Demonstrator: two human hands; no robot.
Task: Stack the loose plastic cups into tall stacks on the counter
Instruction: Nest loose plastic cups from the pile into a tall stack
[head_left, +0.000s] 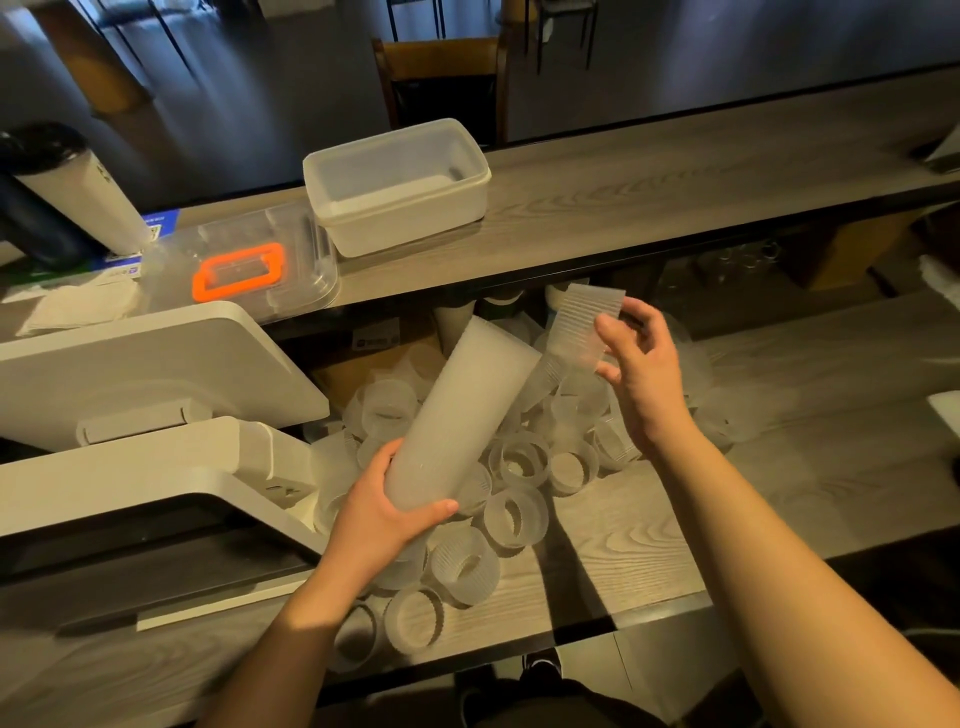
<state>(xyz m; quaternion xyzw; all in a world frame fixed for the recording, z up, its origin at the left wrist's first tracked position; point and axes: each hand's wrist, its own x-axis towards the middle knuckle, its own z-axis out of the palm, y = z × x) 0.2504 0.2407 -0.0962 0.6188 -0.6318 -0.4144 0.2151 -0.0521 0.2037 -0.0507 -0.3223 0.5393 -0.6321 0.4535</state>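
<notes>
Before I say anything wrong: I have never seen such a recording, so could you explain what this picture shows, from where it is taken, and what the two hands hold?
There is no machine here. A person wears a camera on the head, so you look down at their own arms. The left hand grips a tall stack of frosted cups, tilted away. The right hand pinches a single ribbed cup near the stack's top. Many loose cups lie in a pile on the wooden counter. On the raised shelf behind stand a white tub and a clear lid with an orange handle.
</notes>
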